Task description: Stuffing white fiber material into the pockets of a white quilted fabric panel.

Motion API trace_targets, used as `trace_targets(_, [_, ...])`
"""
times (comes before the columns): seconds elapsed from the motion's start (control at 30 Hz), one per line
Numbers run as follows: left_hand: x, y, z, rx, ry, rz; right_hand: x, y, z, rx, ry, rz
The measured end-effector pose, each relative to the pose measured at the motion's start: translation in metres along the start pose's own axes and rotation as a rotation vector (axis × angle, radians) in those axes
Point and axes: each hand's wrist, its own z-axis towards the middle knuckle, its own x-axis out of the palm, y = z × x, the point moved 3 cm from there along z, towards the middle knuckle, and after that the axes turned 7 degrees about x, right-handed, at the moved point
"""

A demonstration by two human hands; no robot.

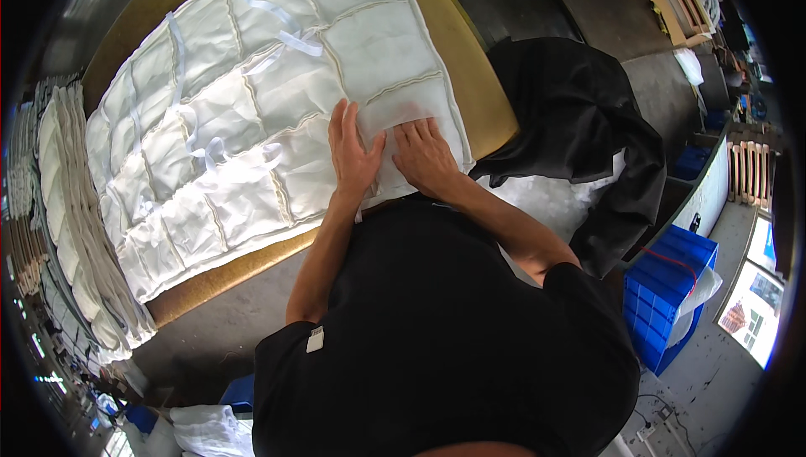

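A white quilted cover (pixel 290 91), stitched into a grid of compartments, lies over a tan-topped table (pixel 470 79). My left hand (pixel 356 159) rests on it near the close right corner, fingers stretched forward and the thumb apart. Just right of it, my right hand (pixel 426 156) lies flat on the same compartment. A faint pinkish patch shows through the sheer cloth past its fingertips, so their ends may be under the fabric. Pale ribbon ties (pixel 290 35) lie loose across the cover. Neither hand grips anything that I can see.
To the right, a black cloth (pixel 571 104) drapes around white fluffy filling (pixel 546 201). A blue plastic crate (pixel 667 289) stands beyond it on the floor. At far left is a stack of folded white quilted pieces (pixel 80 213). White bundled material (pixel 210 428) lies low at left.
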Motion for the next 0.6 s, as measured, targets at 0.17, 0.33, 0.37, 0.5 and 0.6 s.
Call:
trace_targets(0.17, [-0.008, 0.011, -0.027, -0.151, -0.034, -0.131, -0.009, 0.013, 0.047, -0.253, 0.331, 0.176])
trace_targets(0.33, [-0.007, 0.016, -0.033, -0.142, -0.110, -0.205, 0.000, 0.004, 0.039, -0.286, 0.310, 0.090])
trace_targets(0.37, [-0.007, 0.016, -0.034, -0.144, -0.119, -0.207, 0.001, 0.002, 0.036, -0.283, 0.248, 0.117])
trace_targets(0.5, [-0.007, 0.012, -0.035, -0.127, -0.074, -0.209, 0.003, 0.013, 0.039, -0.343, 0.170, 0.244])
trace_targets(0.6, [-0.007, 0.014, -0.033, -0.118, -0.076, -0.205, 0.006, 0.018, 0.047, -0.190, 0.436, 0.284])
